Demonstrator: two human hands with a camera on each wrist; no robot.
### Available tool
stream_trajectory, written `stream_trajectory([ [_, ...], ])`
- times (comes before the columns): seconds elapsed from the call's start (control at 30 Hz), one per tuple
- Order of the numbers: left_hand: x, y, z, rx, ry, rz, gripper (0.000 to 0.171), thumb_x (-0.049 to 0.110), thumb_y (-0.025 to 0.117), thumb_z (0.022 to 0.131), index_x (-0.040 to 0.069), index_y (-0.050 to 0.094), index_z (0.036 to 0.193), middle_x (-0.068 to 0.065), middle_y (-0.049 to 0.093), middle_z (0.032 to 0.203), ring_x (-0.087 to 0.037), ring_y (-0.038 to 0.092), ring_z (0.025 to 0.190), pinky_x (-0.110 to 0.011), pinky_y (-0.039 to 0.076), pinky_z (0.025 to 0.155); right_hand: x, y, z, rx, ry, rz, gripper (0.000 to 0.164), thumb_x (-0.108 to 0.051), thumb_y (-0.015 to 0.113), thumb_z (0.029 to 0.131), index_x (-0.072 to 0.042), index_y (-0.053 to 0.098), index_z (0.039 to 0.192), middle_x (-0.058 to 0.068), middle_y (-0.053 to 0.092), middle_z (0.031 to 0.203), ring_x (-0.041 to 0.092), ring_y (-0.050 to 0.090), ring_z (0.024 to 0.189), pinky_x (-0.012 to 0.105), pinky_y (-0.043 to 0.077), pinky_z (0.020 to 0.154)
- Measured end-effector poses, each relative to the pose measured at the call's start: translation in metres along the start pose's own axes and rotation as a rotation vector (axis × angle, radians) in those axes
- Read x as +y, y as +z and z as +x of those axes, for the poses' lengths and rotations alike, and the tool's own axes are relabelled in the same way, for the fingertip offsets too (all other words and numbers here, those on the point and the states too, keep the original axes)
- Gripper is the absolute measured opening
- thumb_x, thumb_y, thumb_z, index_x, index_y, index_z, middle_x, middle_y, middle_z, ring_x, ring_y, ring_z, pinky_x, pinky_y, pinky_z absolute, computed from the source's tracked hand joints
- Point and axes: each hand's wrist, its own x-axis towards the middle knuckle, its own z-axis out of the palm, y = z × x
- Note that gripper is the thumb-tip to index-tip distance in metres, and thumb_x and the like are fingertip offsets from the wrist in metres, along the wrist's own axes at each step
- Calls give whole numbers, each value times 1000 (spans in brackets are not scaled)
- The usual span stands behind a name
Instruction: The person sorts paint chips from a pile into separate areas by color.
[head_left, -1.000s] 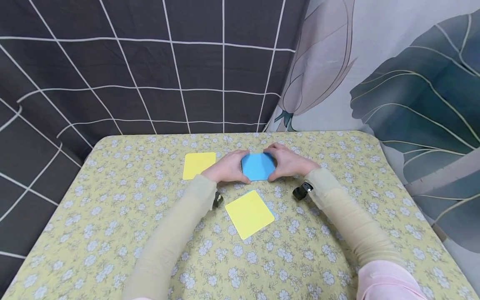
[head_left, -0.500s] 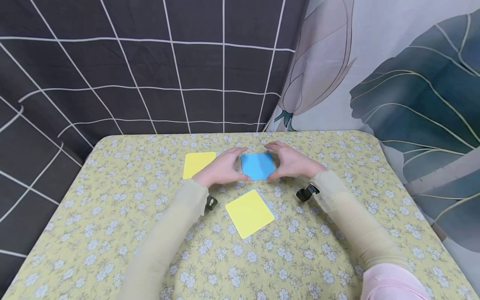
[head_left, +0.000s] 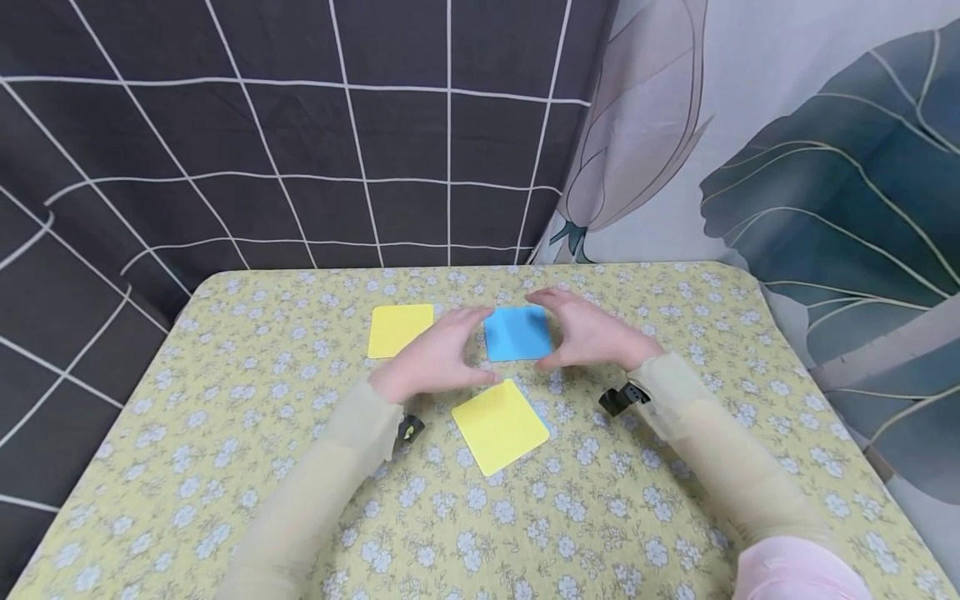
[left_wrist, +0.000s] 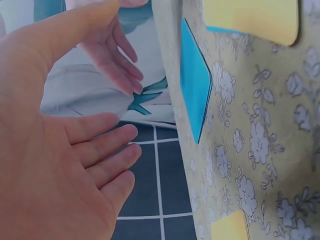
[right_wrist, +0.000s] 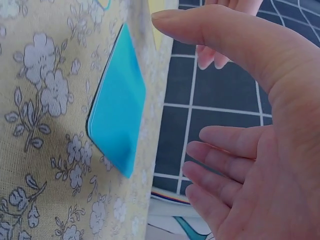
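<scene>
A blue square card (head_left: 517, 333), seemingly a small stack by its edge in the right wrist view, lies flat between the two hands. To its left is my left hand (head_left: 441, 352), thumb and fingers spread apart and holding nothing; its thumb tip hovers near the top corner of a tilted yellow card (head_left: 500, 427). On the other side my right hand (head_left: 591, 331) is spread the same way, apart from the blue card (right_wrist: 120, 105). A sliver of blue shows under the tilted yellow card. Another yellow card (head_left: 397, 327) lies beyond the left hand, partly covered by it.
A yellow floral cloth (head_left: 225, 433) covers the table. Behind its far edge hangs a dark curtain with a white grid (head_left: 300, 133); a leaf-patterned curtain (head_left: 840, 208) hangs at the right. Each wrist wears a small black camera.
Both hands have let go of the blue card's sides and drawn apart, the left one moving left and toward me, the right one slightly right. The cards stay in place.
</scene>
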Motion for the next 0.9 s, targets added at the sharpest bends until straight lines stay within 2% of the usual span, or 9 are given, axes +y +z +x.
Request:
stream_trajectory([
  [0.3,11,7,-21,-23,-3,60,109,56,83,78,3,33,158,-13,35,161,-28,29,148,-42,25,120,-13,0,-14,2,-31,-23,107,-35,95,66,-1,42,153,20,39,156,41,32,145,60,32,114],
  [0.53,14,15,-38,-52,-7,78,112,62,81,77,4,31,159,-11,33,162,-29,27,149,-42,23,120,-20,5,-23,-19,-44,-35,109,-39,94,66,-3,41,154,18,40,156,36,35,144,54,35,114],
  [0.7,17,23,-48,-63,3,83,115,65,81,75,2,32,158,-13,35,161,-28,30,148,-42,25,119,-24,9,-28,-24,-57,-51,108,-40,95,66,-4,42,154,18,42,155,36,38,142,55,37,112],
  [0.9,23,34,-58,-77,-4,74,120,62,87,69,1,33,157,-13,38,159,-27,33,146,-42,30,118,-29,14,-36,-39,-81,-48,108,-42,95,65,-3,44,152,18,44,154,37,38,142,54,34,114],
])
